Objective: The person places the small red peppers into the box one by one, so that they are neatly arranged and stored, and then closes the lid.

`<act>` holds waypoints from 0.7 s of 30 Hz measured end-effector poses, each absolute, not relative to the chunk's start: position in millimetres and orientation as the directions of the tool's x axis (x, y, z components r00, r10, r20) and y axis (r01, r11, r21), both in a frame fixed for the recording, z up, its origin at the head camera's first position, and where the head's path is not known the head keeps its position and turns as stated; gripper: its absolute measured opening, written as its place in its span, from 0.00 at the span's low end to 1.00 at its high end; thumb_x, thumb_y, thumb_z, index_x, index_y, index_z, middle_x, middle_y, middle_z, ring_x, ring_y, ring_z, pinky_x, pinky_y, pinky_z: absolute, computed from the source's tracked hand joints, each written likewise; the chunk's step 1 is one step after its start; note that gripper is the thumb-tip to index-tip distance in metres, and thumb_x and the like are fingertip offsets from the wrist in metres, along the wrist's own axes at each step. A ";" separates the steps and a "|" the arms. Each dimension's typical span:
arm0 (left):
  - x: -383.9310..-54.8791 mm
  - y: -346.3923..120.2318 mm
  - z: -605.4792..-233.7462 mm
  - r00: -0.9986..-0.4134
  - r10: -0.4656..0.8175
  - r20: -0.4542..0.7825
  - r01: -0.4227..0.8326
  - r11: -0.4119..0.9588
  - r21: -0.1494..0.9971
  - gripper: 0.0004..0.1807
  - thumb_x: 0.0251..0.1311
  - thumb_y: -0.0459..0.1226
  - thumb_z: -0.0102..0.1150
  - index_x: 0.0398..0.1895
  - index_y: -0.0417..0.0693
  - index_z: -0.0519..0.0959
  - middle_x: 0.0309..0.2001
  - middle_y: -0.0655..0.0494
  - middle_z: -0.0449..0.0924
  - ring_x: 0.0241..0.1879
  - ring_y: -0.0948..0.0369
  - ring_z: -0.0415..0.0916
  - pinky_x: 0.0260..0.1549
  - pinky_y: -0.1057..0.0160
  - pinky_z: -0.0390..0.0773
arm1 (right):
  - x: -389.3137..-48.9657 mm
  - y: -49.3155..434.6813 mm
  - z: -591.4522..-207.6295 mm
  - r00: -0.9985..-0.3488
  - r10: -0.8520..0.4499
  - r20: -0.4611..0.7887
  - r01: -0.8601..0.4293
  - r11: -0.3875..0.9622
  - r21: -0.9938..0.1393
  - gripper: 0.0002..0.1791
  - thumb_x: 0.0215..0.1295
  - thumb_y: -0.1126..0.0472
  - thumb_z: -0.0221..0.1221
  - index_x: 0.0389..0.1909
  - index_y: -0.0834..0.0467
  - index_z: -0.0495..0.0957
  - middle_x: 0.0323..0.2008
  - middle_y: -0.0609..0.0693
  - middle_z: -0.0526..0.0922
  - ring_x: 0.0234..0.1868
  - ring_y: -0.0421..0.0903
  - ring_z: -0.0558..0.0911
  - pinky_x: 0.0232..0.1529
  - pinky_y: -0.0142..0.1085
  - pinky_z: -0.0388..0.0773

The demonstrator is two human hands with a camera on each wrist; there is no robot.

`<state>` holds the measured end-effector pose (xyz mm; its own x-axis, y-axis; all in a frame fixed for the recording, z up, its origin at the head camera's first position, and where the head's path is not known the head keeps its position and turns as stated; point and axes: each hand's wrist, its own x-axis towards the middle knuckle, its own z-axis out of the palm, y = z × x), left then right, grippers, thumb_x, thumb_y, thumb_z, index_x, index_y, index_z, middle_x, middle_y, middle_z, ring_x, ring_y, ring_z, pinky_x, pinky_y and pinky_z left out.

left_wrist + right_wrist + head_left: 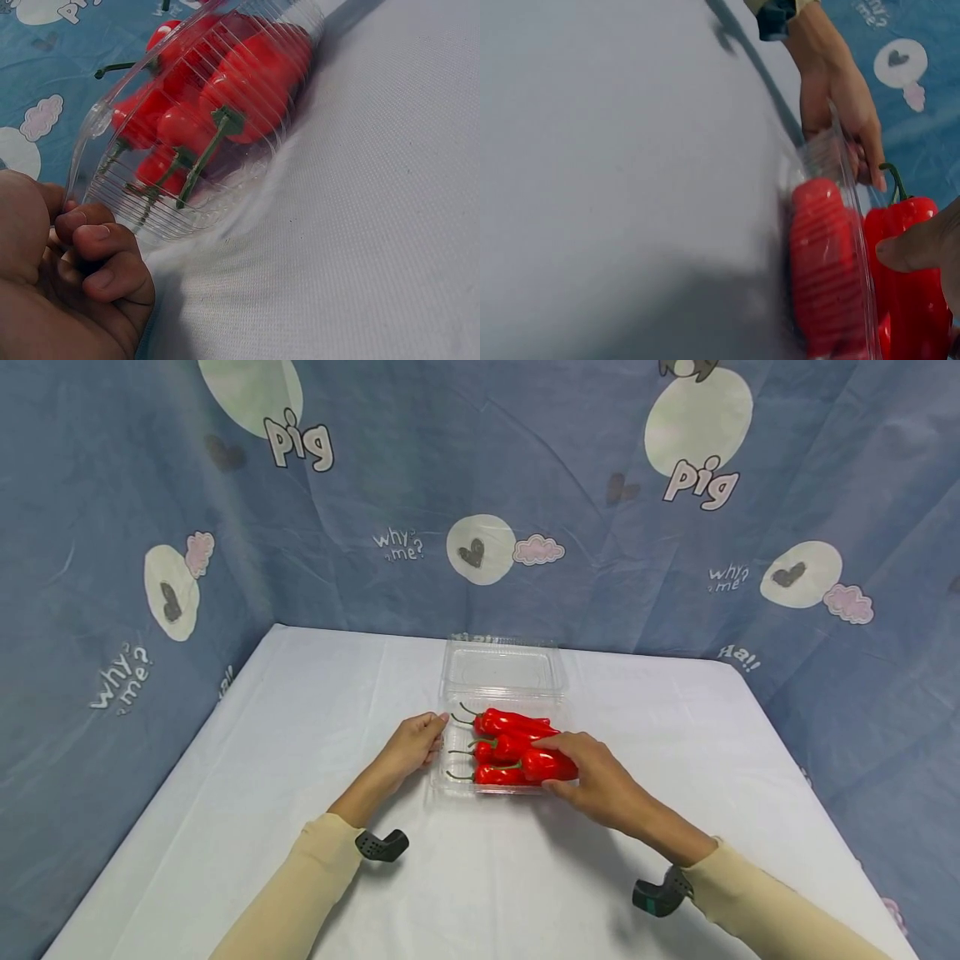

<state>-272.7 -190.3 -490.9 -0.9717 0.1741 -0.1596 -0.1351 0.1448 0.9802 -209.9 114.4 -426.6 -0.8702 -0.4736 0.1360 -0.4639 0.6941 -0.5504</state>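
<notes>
A clear plastic clamshell box (456,787) stands on the table with its lid (501,667) folded back to the far side. Inside lie several red peppers (510,722) with green stems, stems toward the left. My left hand (411,745) pinches the box's left rim between thumb and curled fingers, as the left wrist view shows. At the box's right front, my right hand (600,778) grips a red pepper (543,765) on top of the others. In the right wrist view, the thumb (907,251) presses on this pepper's side.
A white cloth (315,693) covers the table. Blue printed fabric (570,602) hangs behind the table and along both sides. A dark wrist device (382,846) sits at the left sleeve, another (663,893) at the right.
</notes>
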 end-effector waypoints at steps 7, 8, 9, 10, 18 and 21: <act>-272.1 -190.0 -491.0 -0.972 0.176 -0.158 -0.138 0.123 0.983 0.24 0.77 0.49 0.48 0.23 0.47 0.63 0.20 0.60 0.63 0.17 0.66 0.58 0.17 0.69 0.59 | -211.2 100.3 -429.7 -0.849 -0.495 0.182 -0.509 0.678 -0.530 0.32 0.54 0.63 0.75 0.61 0.49 0.77 0.57 0.46 0.80 0.59 0.49 0.76 0.60 0.50 0.74; -272.1 -189.8 -490.9 -0.972 0.176 -0.156 -0.137 0.119 0.983 0.24 0.77 0.49 0.48 0.22 0.47 0.63 0.20 0.60 0.63 0.17 0.66 0.58 0.17 0.69 0.59 | -211.4 98.4 -430.0 -0.848 -0.496 0.186 -0.512 0.677 -0.530 0.32 0.54 0.62 0.75 0.61 0.49 0.77 0.57 0.46 0.80 0.60 0.49 0.76 0.61 0.50 0.74; -272.2 -189.8 -490.9 -0.972 0.176 -0.155 -0.135 0.119 0.984 0.24 0.78 0.49 0.48 0.22 0.47 0.63 0.19 0.60 0.63 0.17 0.66 0.58 0.16 0.69 0.59 | -211.6 96.6 -430.3 -0.845 -0.499 0.192 -0.518 0.674 -0.526 0.32 0.54 0.62 0.76 0.61 0.49 0.77 0.57 0.46 0.80 0.61 0.49 0.75 0.62 0.50 0.73; -272.3 -189.5 -490.8 -0.973 0.174 -0.154 -0.136 0.115 0.984 0.24 0.78 0.48 0.48 0.22 0.47 0.63 0.19 0.60 0.63 0.17 0.66 0.58 0.16 0.69 0.58 | -211.9 94.8 -430.9 -0.842 -0.502 0.198 -0.524 0.670 -0.526 0.32 0.54 0.62 0.76 0.61 0.49 0.77 0.57 0.45 0.80 0.61 0.49 0.75 0.62 0.50 0.73; -271.1 -189.0 -490.1 -0.973 0.173 -0.151 -0.130 0.124 0.984 0.24 0.78 0.48 0.48 0.22 0.47 0.63 0.18 0.61 0.63 0.17 0.66 0.58 0.16 0.69 0.58 | -213.0 82.5 -436.1 -0.808 -0.527 0.263 -0.583 0.648 -0.491 0.31 0.54 0.60 0.76 0.60 0.50 0.78 0.57 0.46 0.77 0.63 0.48 0.72 0.64 0.49 0.70; -271.1 -188.9 -490.0 -0.974 0.172 -0.148 -0.127 0.125 0.984 0.24 0.78 0.48 0.48 0.22 0.47 0.64 0.18 0.61 0.63 0.17 0.65 0.58 0.16 0.68 0.58 | -213.9 80.3 -437.3 -0.811 -0.523 0.263 -0.579 0.652 -0.489 0.31 0.54 0.58 0.76 0.60 0.50 0.79 0.57 0.46 0.77 0.63 0.48 0.71 0.63 0.48 0.71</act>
